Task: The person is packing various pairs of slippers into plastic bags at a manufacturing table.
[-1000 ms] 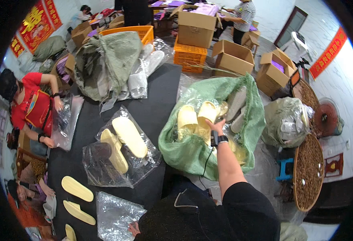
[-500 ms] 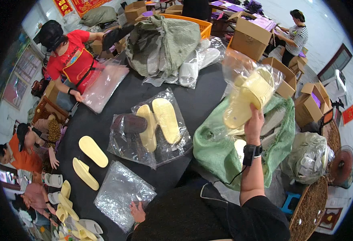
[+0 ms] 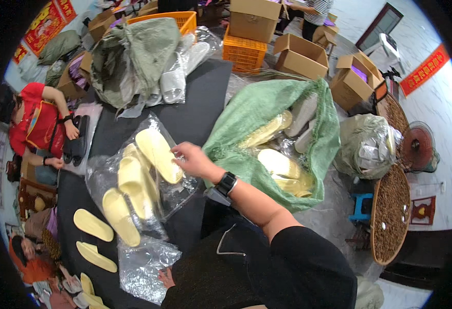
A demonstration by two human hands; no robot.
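- The green sack (image 3: 241,110) is my landmark; bagged yellow slippers (image 3: 282,164) and pale grey ones (image 3: 304,114) lie inside it.
- Half a second ago my view had the right hand (image 3: 194,158) lifting a bagged pair above the sack; now that hand is just left of the sack, without that pair.
- Its fingers are loosely bent, tips at the edge of a yellow slipper (image 3: 159,155) on the black table (image 3: 211,98); whether they pinch, I cannot tell.
- The lifted pair (image 3: 131,177) now lies left of the sack, overlapping the bagged slippers there.
- The left hand (image 3: 166,278), below and left of the sack, stays on a clear plastic bag (image 3: 136,270), partly hidden by the person's body; fingers slightly spread, grip unclear to me.
- Far left of the sack, the co-worker in red (image 3: 35,123) now has dark slippers (image 3: 76,140) lying flat; a dark item was raised before.
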